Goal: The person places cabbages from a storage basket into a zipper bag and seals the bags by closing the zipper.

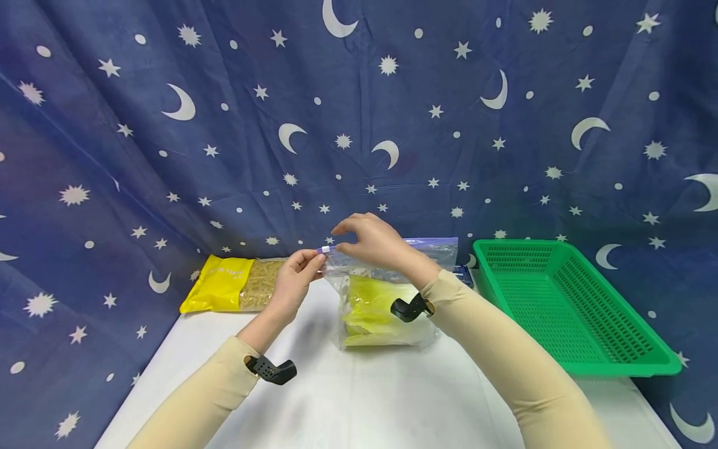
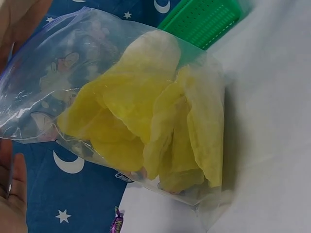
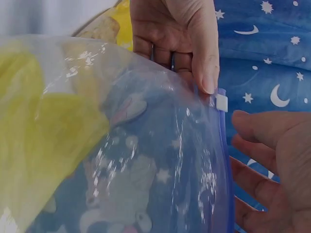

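A clear zip bag (image 1: pixel 395 259) with a purple seal strip stands upright on the table, holding yellow-and-white cabbage leaves (image 1: pixel 376 312). My left hand (image 1: pixel 294 277) pinches its top left corner between thumb and fingers, right beside the white slider (image 3: pixel 221 103). Over the bag's top edge, my right hand (image 1: pixel 373 240) has its thumb and forefinger apart. In the right wrist view that thumb is a short way from the slider, with the other fingers along the seal strip. Pale printed figures (image 3: pixel 121 194) show on the bag. The leaves (image 2: pixel 141 111) lie bunched toward its bottom.
On the back left of the table lies a yellow pasta bag (image 1: pixel 221 284) with a see-through part. A green basket (image 1: pixel 594 368) stands at the right. Part of a dark blue box (image 1: pixel 464 275) shows behind the zip bag. A starry blue curtain (image 1: pixel 359 112) hangs behind.
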`<state>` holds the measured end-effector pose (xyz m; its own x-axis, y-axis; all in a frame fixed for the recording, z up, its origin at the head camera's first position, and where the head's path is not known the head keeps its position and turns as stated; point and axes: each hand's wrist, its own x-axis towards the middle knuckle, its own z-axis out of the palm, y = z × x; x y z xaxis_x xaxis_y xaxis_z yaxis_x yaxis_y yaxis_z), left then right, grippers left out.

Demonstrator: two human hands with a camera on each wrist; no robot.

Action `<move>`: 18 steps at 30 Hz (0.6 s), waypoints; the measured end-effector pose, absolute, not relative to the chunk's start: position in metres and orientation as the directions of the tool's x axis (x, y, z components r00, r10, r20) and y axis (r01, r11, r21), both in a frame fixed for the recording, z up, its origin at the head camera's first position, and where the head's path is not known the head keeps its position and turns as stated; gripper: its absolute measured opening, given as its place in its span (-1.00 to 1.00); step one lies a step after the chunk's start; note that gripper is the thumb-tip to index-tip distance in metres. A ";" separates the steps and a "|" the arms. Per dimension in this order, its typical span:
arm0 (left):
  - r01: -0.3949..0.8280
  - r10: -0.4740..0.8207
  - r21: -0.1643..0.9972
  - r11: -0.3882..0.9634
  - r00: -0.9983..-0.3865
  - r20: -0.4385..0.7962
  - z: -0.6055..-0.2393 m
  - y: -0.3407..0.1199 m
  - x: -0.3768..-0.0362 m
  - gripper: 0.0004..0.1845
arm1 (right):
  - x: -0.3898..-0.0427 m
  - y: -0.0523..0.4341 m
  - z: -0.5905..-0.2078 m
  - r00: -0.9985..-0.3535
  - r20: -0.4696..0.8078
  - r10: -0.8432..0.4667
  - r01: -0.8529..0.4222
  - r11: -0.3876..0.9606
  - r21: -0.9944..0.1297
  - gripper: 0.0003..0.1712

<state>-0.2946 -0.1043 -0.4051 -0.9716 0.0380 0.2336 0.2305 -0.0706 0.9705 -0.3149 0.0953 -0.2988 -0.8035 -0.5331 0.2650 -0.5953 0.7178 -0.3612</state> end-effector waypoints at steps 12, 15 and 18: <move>0.225 0.029 0.973 -0.054 -0.974 0.227 -0.408 -0.110 -0.288 -0.70 | -0.320 0.068 -0.306 -0.795 0.194 -0.575 -0.606 0.734 -0.307 -0.85; 0.238 0.008 0.969 -0.063 -0.971 0.239 -0.408 -0.109 -0.287 -0.71 | -0.319 0.067 -0.307 -0.805 0.194 -0.560 -0.592 0.742 -0.315 -0.88; 0.260 -0.013 0.963 -0.069 -0.966 0.260 -0.407 -0.107 -0.289 -0.72 | -0.319 0.069 -0.305 -0.809 0.196 -0.555 -0.587 0.743 -0.320 -0.88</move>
